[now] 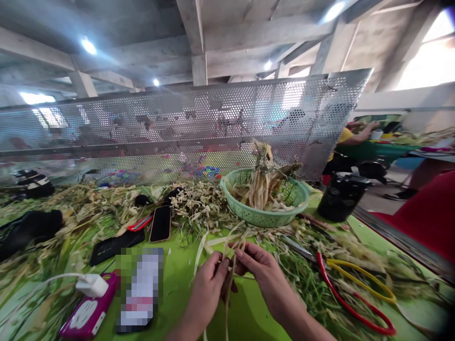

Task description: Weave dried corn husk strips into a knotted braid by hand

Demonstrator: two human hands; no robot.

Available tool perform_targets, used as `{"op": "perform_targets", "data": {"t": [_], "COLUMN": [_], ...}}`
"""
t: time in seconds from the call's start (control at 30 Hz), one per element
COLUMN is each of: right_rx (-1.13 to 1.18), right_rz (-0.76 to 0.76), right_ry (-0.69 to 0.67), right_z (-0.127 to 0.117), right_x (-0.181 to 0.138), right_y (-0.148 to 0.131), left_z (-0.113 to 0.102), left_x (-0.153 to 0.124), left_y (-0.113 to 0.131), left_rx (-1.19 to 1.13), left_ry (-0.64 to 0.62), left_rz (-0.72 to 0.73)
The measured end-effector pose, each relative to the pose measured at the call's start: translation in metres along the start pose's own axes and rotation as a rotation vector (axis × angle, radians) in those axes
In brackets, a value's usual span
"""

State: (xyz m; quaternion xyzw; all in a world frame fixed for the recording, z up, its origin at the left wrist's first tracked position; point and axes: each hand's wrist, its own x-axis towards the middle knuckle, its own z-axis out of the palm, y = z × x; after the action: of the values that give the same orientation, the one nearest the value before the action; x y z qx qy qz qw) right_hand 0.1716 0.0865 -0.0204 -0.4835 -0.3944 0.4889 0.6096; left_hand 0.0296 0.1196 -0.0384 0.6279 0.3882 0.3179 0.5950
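Note:
My left hand point(209, 284) and my right hand point(261, 270) meet low in the middle of the view, over a bright green table point(181, 279). Both pinch a bundle of pale dried leaf strips point(229, 265), which fan upward above the fingers and hang down between my wrists. A green plastic basket point(263, 208) heaped with dried husks stands just beyond my hands. Large scissors point(348, 289) with red and yellow handles lie to the right of my right hand.
Dried husk scraps point(199, 206) litter the table. Left of my hands lie a phone point(160, 223), a dark flat case point(115, 246) and a pink power strip point(88, 310) with a white plug. A black pot point(341, 196) stands right. A perforated metal screen point(177, 128) backs the table; another person point(350, 139) sits beyond it.

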Motion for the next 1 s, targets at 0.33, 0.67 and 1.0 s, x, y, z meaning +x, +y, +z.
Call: {"op": "perform_targets", "data": {"t": [0.33,0.67,1.0], "right_rx": [0.019,-0.072,-0.035], "right_rz": [0.012,-0.067,-0.006], "right_ry": [-0.087,0.09,-0.058], "right_z": [0.006,-0.008,-0.001], "right_x": [-0.002,0.002,-0.001], "right_y": [0.003,-0.003,-0.001], "left_z": [0.003,0.003,0.003], "left_x": [0.0,-0.006,-0.009], "left_y": [0.0,0.005,0.014], "left_rx": [0.159,0.35,0.004], "left_ry": [0.044,-0.003,-0.109], "left_rz": [0.056,0.096,0.028]}}
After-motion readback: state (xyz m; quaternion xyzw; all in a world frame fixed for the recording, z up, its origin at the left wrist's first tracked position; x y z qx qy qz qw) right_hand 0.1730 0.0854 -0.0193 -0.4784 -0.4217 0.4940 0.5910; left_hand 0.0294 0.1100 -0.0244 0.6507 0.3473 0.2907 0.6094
